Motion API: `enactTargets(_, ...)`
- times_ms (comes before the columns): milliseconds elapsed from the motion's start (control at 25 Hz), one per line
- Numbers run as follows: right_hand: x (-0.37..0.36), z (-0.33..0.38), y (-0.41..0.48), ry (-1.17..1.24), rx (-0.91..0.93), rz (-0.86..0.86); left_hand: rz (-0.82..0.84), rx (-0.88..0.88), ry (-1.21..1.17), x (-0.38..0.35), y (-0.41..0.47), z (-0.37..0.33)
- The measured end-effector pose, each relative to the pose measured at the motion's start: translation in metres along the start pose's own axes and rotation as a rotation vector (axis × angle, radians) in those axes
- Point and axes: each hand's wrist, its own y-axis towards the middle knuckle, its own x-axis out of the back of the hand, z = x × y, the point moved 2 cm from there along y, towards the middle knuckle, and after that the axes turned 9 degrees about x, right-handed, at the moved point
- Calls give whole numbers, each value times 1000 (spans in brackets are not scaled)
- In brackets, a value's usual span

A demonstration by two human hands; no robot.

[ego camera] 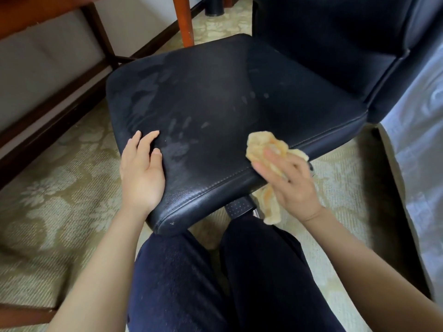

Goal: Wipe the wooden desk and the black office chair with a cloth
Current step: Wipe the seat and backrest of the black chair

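Note:
The black office chair (227, 97) fills the middle of the head view, its leather seat showing damp streaks and handprints. My left hand (141, 171) rests flat on the seat's front left corner, fingers apart, holding nothing. My right hand (287, 183) presses a crumpled yellow-orange cloth (263, 147) against the seat's front right edge; part of the cloth hangs below the hand. The wooden desk (36, 13) shows only as an underside edge and frame at the top left, with one reddish leg (184, 20) behind the chair.
Patterned beige carpet (48, 188) covers the floor. My knees in dark trousers (215, 283) sit just in front of the seat. A pale bed cover (422, 140) hangs at the right. A dark round bin base (214, 8) stands at the top.

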Motion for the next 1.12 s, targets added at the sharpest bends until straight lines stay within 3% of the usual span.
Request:
enactTargets(200,19,-57,-26,-152,-488,11,-10,-27,2,0,6,3)
enactTargets(280,25,-75,-33,-162,-794,-117,-12,-37,9,1,10,5)
enactTargets(440,29,-97,-34,-57,-1241,-409,-1,-70,30,4,21,11)
enactTargets(560,22,-81,-25,-53,-1404,-569,-5,-97,40,9,31,14)
enactTargets(680,15,-35,-17,-58,-1249,-591,-13,-113,54,13,39,16)
enactTargets(840,-9,39,-16,127,-1041,-449,10,-135,152,20,50,15)
enactTargets(960,-26,86,1,206,-617,-315,7,-158,290,22,48,5)
enactTargets(1120,-54,123,26,439,-56,-153,145,-172,48,16,26,-20)
